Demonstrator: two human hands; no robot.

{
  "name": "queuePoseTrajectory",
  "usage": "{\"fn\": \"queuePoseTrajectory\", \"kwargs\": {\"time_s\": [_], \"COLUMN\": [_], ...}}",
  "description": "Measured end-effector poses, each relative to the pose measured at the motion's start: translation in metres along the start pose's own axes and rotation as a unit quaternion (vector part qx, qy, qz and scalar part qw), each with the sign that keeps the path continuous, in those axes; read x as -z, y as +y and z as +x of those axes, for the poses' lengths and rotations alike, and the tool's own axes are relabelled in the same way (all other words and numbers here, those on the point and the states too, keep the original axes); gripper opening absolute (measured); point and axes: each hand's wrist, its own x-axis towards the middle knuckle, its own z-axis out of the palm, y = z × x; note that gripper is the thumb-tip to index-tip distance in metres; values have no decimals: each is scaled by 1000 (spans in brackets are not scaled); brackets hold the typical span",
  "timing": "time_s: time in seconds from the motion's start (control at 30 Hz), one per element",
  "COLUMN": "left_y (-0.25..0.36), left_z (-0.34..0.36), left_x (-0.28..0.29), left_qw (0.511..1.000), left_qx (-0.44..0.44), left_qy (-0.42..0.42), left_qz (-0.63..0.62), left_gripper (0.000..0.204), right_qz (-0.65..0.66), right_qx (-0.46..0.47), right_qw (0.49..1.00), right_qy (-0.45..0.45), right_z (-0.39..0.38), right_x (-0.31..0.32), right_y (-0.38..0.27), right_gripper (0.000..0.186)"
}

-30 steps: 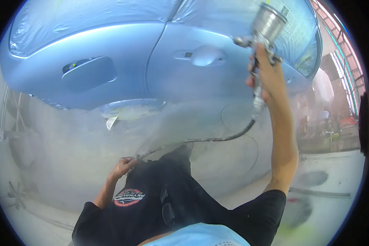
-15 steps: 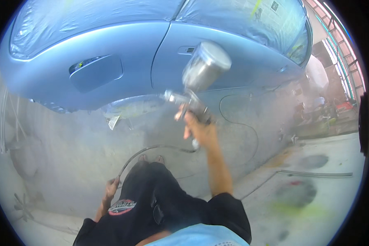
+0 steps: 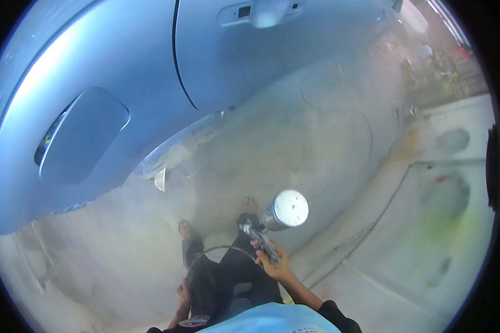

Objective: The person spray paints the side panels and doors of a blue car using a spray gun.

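Observation:
My right hand (image 3: 275, 265) is wrapped around the grip of a paint spray gun (image 3: 265, 242). A round metal cup (image 3: 289, 209) with a pale, speckled lid tops the gun, which sits low in front of my legs. From the gun a dark air hose (image 3: 221, 247) arcs left across my thighs. My left hand (image 3: 183, 295) is closed on that hose beside my left leg. Ahead and to the left stands a light blue car body (image 3: 144, 77), apart from the gun. Its fuel flap (image 3: 86, 139) is swung outward.
A door handle (image 3: 268, 13) shows at the top. Masking film (image 3: 186, 141) hangs below the car's lower edge. A thin line or hose (image 3: 366, 125) curves over the hazy floor (image 3: 244, 150). Round dark stains (image 3: 453, 141) and yellow-green paint mark the floor on the right. Assorted items lie at far right.
The spray gun has come down and back from the car side toward my legs. My view has turned and shifted closer to the fuel flap. My feet now stand apart.

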Motion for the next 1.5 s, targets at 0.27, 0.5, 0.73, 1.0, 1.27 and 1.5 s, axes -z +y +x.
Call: {"fn": "queuePoseTrajectory", "kwargs": {"time_s": [0.27, 0.5, 0.73, 1.0, 1.27, 1.5], "left_y": [-81, -77, -80, 37, 210, 343], "left_z": [103, 113, 124, 108, 96, 25], "left_x": [27, 50, 44, 13, -135, -204], "left_qw": [998, 995, 992, 970, 943, 974], "left_qx": [-55, -24, -99, -173, -252, -214], "left_qy": [-24, -38, -24, -72, 159, -54], "left_qz": [12, -88, -77, 158, 150, 51], "left_gripper": [65, 61, 60, 74, 79, 80], "right_qz": [136, 186, 72, 86, 74, 71], "right_qx": [-144, -156, -228, -34, 58, 76], "right_qw": [980, 969, 964, 979, 955, 937], "right_qy": [10, 44, 114, 180, 282, 334], "right_z": [-61, -77, -72, -82, -87, -46], "right_x": [-117, -153, -123, 10, 178, 279], "right_y": [65, 105, 32, -45, -94, -117], "right_gripper": [49, 44, 32, 32, 30, 43]}}
